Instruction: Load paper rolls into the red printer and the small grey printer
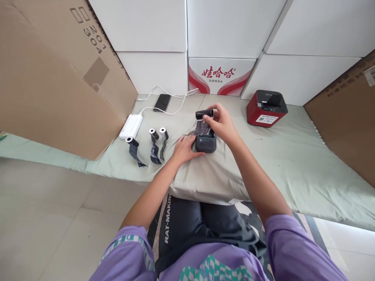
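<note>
My right hand (222, 121) pinches a black paper roll (202, 114) above a small dark grey portable printer (206, 143). From the roll a dark, crinkled strip (202, 128) hangs down to the printer's top; whether it runs inside I cannot tell. My left hand (185, 150) grips the printer's left side, thumb along its front and fingers toward the back. To the left lie three similar paper rolls, a left one (131, 141), a middle one (154, 134) and a right one (164, 133), each with a dark strip trailing toward the front edge.
A white power bank (131, 126) with a white cable (178, 111) and a black phone (162, 102) lie at the back left. A red and black box-shaped device (266, 109) stands at the right. White cartons (221, 76) line the back; brown cardboard (58, 78) flanks the left.
</note>
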Available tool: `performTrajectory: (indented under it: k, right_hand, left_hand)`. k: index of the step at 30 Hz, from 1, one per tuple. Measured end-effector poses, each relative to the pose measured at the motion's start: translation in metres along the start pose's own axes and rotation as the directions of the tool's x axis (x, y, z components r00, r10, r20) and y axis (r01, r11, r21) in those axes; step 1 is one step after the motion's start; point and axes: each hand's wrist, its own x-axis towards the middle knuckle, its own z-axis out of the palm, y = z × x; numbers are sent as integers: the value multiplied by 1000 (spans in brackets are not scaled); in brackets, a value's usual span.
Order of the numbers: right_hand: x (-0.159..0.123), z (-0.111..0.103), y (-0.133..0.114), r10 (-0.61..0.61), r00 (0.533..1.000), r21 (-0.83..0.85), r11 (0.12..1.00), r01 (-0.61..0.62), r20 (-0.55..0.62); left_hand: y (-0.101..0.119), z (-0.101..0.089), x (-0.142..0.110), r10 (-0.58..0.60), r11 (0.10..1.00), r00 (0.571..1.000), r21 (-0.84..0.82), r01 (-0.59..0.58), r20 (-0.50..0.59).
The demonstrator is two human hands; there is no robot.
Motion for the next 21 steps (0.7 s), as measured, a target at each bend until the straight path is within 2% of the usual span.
performTrajectory:
  k: [3, 6, 9, 11, 13, 14, 18, 21]
  right_hand:
    - [5, 34, -19, 14, 999, -30, 999, -13, 32]
    - [12, 77, -22, 73, 987, -255, 966, -35, 142]
    - [13, 118, -15, 172, 953, -505, 863, -24, 249]
    - [10, 138, -9, 267, 935, -643, 763, -58, 232]
    - [7, 149, -6, 324, 928, -714, 692, -101, 183]
    - [7, 151, -6, 320, 932, -721, 685, -102, 172]
    - [16, 148, -13, 155, 958, -670, 741, 47, 239]
    - [26, 154, -19, 91, 959, -687, 716, 123, 267]
  left_hand:
    - [-2, 2, 1, -1, 1000, 1000, -15, 2, 7]
    - [-6, 6, 1, -31, 999, 999, -37, 31, 13]
    - [-13, 11, 2, -11, 999, 1000, -45, 11, 9]
    - [-18, 13, 3, 30, 997, 1000, -70, -29, 8]
    - [-21, 14, 3, 45, 994, 999, -102, -43, 17]
    - [-22, 14, 2, 45, 992, 999, -115, -43, 19]
    - [-23, 14, 1, 68, 988, 998, -136, -66, 8]
    - [-27, 16, 0, 97, 985, 995, -150, -91, 35]
